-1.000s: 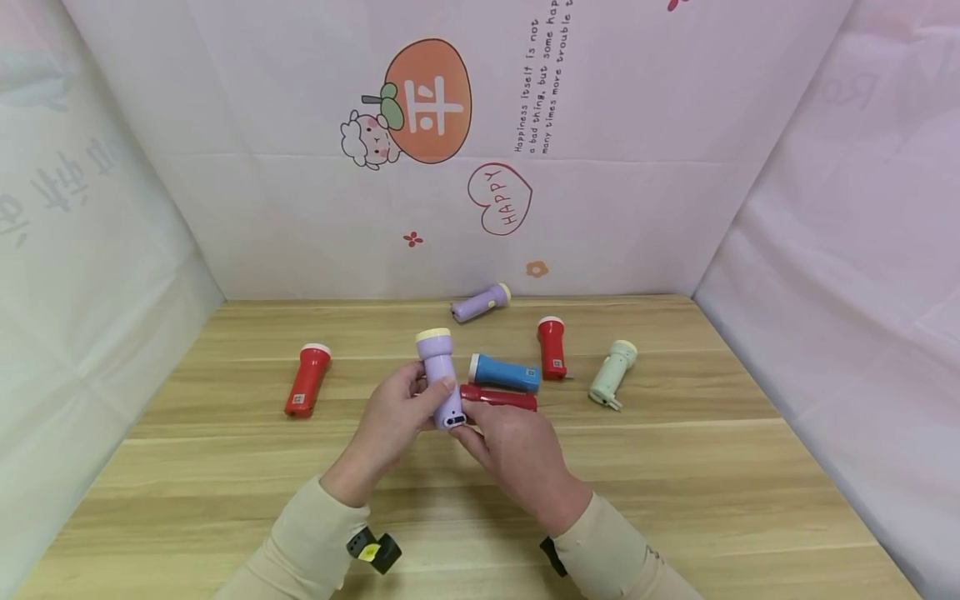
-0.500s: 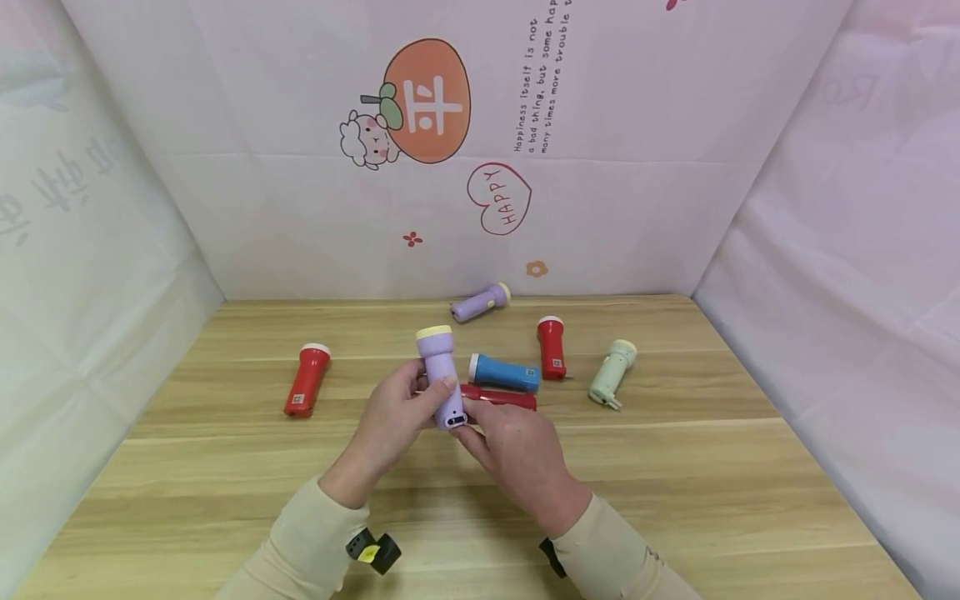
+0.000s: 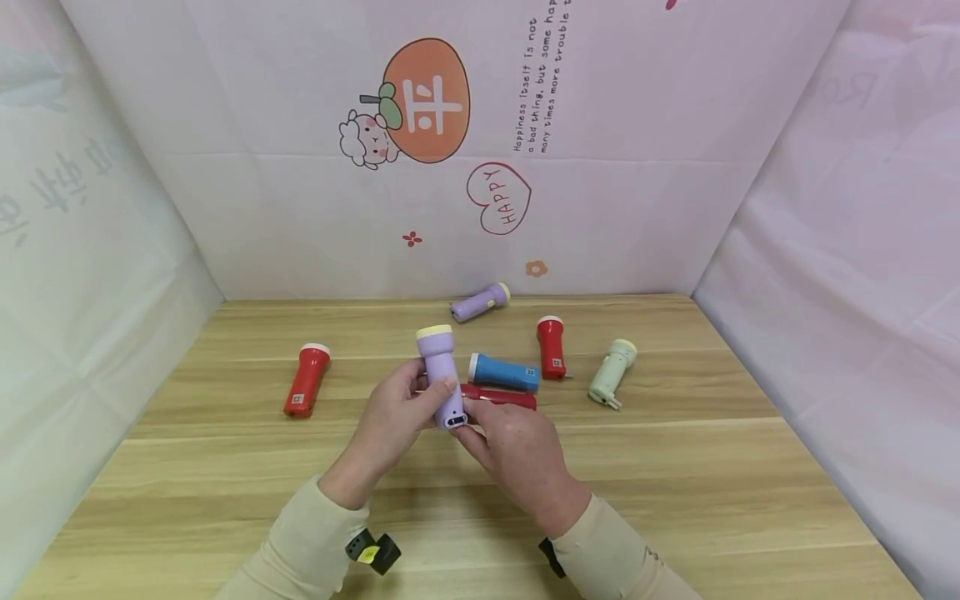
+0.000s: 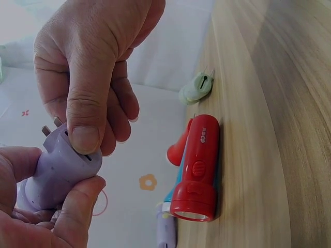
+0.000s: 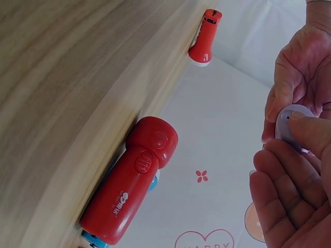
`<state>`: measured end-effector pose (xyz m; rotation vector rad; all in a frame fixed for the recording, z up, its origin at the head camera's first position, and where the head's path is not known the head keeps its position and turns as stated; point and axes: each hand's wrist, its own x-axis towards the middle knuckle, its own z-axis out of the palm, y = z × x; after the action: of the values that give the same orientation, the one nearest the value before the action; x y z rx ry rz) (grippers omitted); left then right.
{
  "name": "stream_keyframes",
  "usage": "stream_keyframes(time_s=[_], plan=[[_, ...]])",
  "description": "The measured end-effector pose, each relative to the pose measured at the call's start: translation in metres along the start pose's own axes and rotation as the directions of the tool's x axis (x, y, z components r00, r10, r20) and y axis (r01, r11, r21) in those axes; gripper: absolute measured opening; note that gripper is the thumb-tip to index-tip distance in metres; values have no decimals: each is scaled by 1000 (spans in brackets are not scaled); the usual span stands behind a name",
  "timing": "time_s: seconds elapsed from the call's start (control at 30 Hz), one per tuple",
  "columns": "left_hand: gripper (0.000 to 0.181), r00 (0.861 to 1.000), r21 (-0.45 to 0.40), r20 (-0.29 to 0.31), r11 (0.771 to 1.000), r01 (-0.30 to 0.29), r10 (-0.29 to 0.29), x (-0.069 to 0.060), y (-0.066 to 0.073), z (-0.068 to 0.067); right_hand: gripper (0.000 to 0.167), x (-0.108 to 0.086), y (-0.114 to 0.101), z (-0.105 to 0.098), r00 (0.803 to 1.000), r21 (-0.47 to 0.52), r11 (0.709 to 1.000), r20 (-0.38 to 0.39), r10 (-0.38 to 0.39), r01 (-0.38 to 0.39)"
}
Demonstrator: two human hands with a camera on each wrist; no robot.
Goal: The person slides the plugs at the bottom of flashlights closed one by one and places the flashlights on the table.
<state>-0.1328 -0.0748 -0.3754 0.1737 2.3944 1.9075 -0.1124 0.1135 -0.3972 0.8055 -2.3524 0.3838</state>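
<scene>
A purple flashlight [image 3: 441, 360] with a pale yellow rim stands tilted above the table, its head pointing away. My left hand [image 3: 393, 410] grips its body, thumb on the near side. At its base end is my right hand [image 3: 525, 454], pinching the edge with thumb and index finger. In the left wrist view the right thumb [image 4: 85, 135] presses on the slotted end of the flashlight [image 4: 62, 173], and two metal prongs [image 4: 51, 125] stick out beside it. A red flashlight [image 3: 504, 399] lies just behind the right hand, partly hidden by it.
On the wooden table [image 3: 247, 500] lie a blue flashlight [image 3: 504, 372], a red one [image 3: 551, 348] and a pale green one [image 3: 613, 372] to the right. Another red flashlight [image 3: 307, 381] is at left, a second purple flashlight [image 3: 481, 302] at the back. Cloth walls [image 3: 300, 225] enclose the table.
The held purple flashlight has risen very slightly, its base shifting a little to the right. Both hands keep their hold; the flashlights on the table have stayed put.
</scene>
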Motion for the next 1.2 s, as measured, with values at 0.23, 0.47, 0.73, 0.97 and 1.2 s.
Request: stream_keyframes(time_s=[0.23,0.47,0.73,0.97,1.2], plan=[[48,1000,-3,-10,1000,-4,4,-1,0,-1,39,0,-2,1,1000,-5,1000,-9,-7,7],[49,1000,-3,-8,1000,-7,7,-2,0,-2,40,0,-1,2,1000,9,1000,-15,-6,6],[49,1000,4,2,1000,-22,22,0,-1,0,41,-1,1,4,999,8,1000,-45,-11,12],[49,1000,19,-11,1000,-18,18,0,-1,0,42,-1,1,2,999,6,1000,-33,-7,7],[48,1000,13,-12,1000,-16,16,-1,1,0,42,1,0,3,999,15,1000,-40,-6,6]])
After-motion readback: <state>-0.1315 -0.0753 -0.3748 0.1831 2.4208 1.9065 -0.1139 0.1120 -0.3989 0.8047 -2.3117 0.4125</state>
